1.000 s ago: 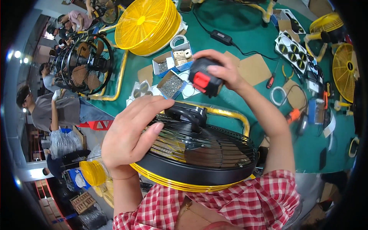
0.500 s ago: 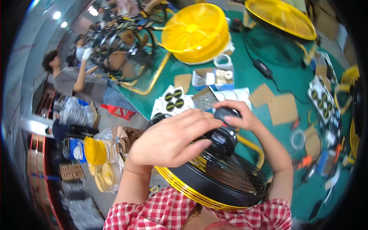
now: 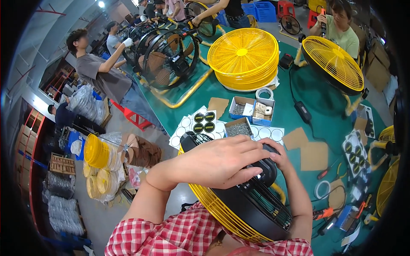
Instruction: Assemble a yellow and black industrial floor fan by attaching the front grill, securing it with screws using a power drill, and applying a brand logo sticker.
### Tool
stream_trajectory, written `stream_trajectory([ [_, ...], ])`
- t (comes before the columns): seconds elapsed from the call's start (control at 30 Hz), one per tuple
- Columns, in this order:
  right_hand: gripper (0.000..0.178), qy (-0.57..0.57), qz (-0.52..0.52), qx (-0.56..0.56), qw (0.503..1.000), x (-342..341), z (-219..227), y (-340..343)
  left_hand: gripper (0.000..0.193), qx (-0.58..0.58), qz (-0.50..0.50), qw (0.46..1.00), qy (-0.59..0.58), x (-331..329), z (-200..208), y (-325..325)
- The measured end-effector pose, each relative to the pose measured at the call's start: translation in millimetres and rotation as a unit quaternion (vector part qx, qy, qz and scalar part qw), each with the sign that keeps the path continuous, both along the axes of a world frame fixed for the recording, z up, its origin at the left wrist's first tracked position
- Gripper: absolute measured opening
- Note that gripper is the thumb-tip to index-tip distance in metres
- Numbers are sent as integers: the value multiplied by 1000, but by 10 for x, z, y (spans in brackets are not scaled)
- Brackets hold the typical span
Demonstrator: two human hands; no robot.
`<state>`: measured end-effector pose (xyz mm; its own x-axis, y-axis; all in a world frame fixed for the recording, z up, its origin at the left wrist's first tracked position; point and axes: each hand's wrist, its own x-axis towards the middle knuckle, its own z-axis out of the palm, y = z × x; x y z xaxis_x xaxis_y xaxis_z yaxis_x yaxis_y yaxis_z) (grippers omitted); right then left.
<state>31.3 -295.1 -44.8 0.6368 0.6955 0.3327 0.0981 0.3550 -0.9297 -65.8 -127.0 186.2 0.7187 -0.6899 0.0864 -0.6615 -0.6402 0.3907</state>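
Against my chest stands a drum fan (image 3: 243,209) with a black band, a yellow grille and a black grille, tilted toward me. A round black motor housing (image 3: 267,171) sticks out from its black grille. My left hand (image 3: 220,160) reaches across this housing, its fingers over the far side and its thumb along the near side. Curled around the housing's right end is my right hand (image 3: 277,155), the thumb on top. Both hands nearly meet there. My left hand hides much of the housing, so what lies under its fingers cannot be seen.
On the green table (image 3: 196,117) are stacked yellow grilles (image 3: 243,57), small boxes of screws (image 3: 239,128) and round-label sheets (image 3: 205,121). Cardboard pieces (image 3: 314,155), a tape roll (image 3: 322,190) and tools lie right. Other people work around assembled fans (image 3: 171,59) beyond.
My view has shifted, showing more of the table and the people. My left hand has slid farther right over the housing, covering more of it. Both hands stay on the fan.
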Motion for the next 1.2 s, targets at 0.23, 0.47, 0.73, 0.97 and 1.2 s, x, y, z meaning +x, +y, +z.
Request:
stream_trajectory([
  [0.23, 61, 15, -9, 0, 1000, -21, 22, -6, 37, 2, 3, 1000, 3, 9, -3, -7],
  [0.47, 61, 27, -7, 5, 1000, -77, -42, -16, 35, -4, 6, 1000, 6, -43, -17, -19],
  [0.73, 60, 3, -2, 3, 1000, -37, -36, -41, 36, 1, 36, 999, 28, -32, 48, -64],
  [0.97, 56, 21, 11, 27, 999, 39, -93, -39, 36, 13, 29, 998, 51, 75, 36, -72],
  [1.2, 60, 7, 10, 38, 999, -12, -139, -29, 35, 9, 28, 998, 53, 60, 34, -84],
])
